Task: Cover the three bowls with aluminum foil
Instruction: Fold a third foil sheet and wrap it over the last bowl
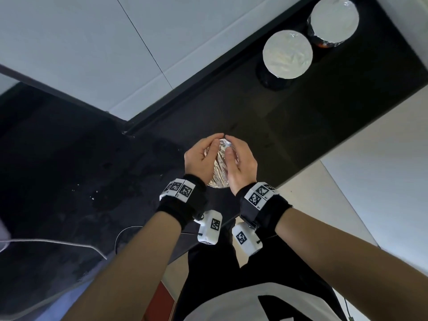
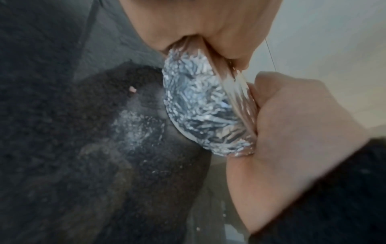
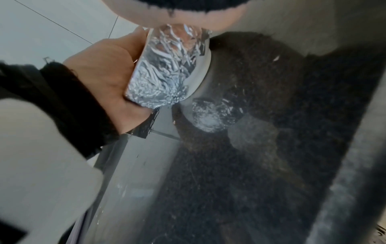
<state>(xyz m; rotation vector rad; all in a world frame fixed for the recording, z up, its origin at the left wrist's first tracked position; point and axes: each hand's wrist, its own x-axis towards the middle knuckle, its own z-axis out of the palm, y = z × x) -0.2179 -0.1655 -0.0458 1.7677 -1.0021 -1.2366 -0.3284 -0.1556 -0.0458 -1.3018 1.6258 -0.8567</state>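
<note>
The third bowl (image 1: 219,169) stands on the black counter (image 1: 301,126) near its front edge, wrapped in crinkled aluminum foil (image 2: 198,102). My left hand (image 1: 201,156) cups its left side and my right hand (image 1: 241,163) its right side, fingers curled over the rim and fingertips almost meeting at the far edge. In the right wrist view the foil (image 3: 163,74) reaches down the wall, and the bowl's white base (image 3: 201,77) shows below it. Two other bowls, one nearer (image 1: 287,54) and one farther (image 1: 334,19), stand at the back right under smooth foil tops.
The counter is a dark speckled slab that widens to the left (image 1: 58,170), with wet patches there. A thin white cable (image 1: 58,242) crosses its lower left part. Pale floor tiles (image 1: 69,42) lie beyond the counter's far edge.
</note>
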